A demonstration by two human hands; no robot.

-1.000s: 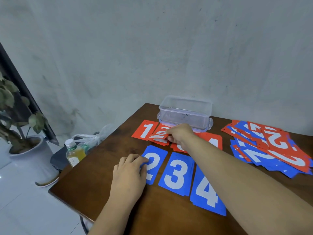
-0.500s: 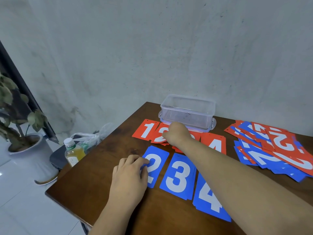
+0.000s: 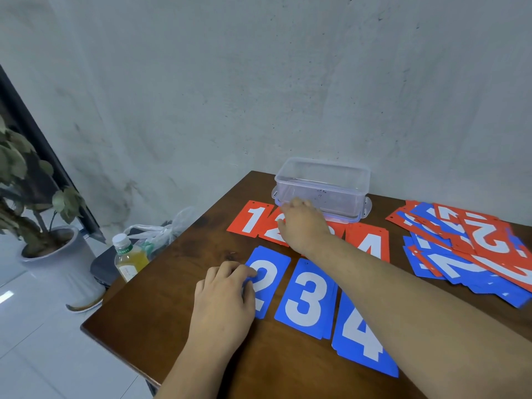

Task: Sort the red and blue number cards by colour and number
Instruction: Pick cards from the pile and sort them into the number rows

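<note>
A dark brown wooden table (image 3: 161,318) stands against a grey plastered wall (image 3: 259,82). To its left, over a white tiled floor (image 3: 34,341), are a potted plant (image 3: 34,197), a bottle of yellow drink (image 3: 128,259) and a knotted plastic bag (image 3: 161,231). A clear plastic container (image 3: 322,188) sits at the table's far edge.

The red 1 card (image 3: 252,218), red 2 card (image 3: 270,233) and red 4 card (image 3: 370,243) form the far row. The blue 2 card (image 3: 267,280), blue 3 card (image 3: 306,300) and blue 4 card (image 3: 362,341) form the near row. An unsorted heap of cards (image 3: 472,249) lies well apart at the right.

The left hand (image 3: 223,300) has its fingers curled, gripping the blue 2 card's left edge. The right hand (image 3: 303,223) lies palm down over the red 2 card, its fingertips just beside the container. Whether it pinches anything cannot be told.
</note>
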